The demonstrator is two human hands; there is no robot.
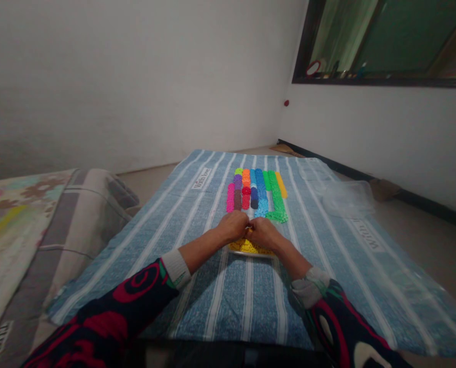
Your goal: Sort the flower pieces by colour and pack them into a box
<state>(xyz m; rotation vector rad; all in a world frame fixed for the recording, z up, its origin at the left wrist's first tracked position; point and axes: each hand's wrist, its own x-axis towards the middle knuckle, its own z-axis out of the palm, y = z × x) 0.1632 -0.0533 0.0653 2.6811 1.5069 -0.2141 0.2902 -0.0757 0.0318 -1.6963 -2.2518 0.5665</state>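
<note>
My left hand [233, 225] and my right hand [264, 232] meet knuckle to knuckle over a pile of small yellow pieces [247, 248] on a pale tray. Both have their fingers curled in a pinch, and what they pinch is hidden between them. Just beyond the hands lie rows of small coloured pieces [256, 194] in pink, brown, purple, red, orange, blue, green and yellow, laid in straight columns on a blue striped cloth [247, 291].
A clear plastic bag [346, 199] lies on the cloth at the right. A folded patterned blanket [28, 220] sits at the left. White walls stand behind and to the right, with a dark-framed window [385, 41] above.
</note>
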